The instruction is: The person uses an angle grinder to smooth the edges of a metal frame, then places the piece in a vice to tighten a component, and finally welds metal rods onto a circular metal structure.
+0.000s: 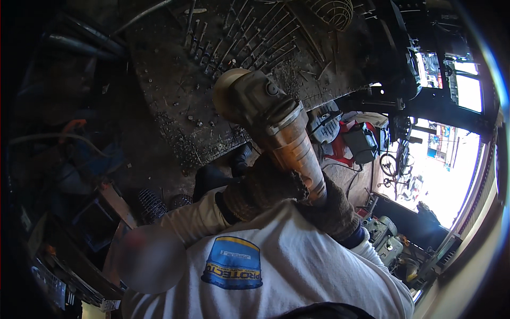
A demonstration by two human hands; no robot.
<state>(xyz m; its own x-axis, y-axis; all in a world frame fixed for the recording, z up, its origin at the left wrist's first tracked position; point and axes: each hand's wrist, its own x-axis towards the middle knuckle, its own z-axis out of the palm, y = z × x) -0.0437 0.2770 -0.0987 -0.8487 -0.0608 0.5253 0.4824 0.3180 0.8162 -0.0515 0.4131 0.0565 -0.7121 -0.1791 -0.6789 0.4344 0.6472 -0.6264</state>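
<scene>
An angle grinder [295, 151] with a worn orange body and a dark grey gear head is held up close to my chest. Its pale round disc [227, 95] points away from me, toward the far left. My left hand [263, 189], in a dark knitted glove, is closed round the underside of the body. At the rear end of the same tool, my right hand [336, 212], gloved alike, is wrapped about the handle. The tool itself hides part of the fingers on both hands. Beyond the disc, several thin metal rods [241, 40] lie in rows on a dark, dirty worktable [175, 101].
Small metal bits are scattered on the tabletop, and a wire coil [336, 11] rests at its far right. A red stool [342, 151] bears a grey case [361, 143]. Wire springs [152, 204] sit low on the left. A motor-like machine [385, 242] stands right, before a bright doorway.
</scene>
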